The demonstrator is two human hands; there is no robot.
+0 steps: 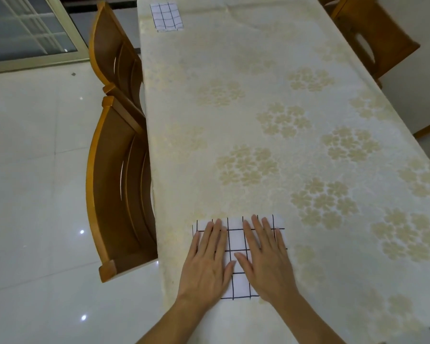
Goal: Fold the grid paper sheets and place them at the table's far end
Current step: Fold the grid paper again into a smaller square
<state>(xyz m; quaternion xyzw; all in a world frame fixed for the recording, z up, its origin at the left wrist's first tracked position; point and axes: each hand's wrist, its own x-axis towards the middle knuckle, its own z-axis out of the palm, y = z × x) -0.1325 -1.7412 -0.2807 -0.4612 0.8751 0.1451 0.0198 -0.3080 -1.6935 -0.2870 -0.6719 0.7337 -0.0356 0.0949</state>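
Both grips flat, fingers straight: left hand and right hand press paper onto tabletop. Light, floppy, probably slippery; best pinched at 12 o'clock edge.

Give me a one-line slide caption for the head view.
Both hands, left and right, press a grid sheet flat; another folded sheet lies at the table's far end.
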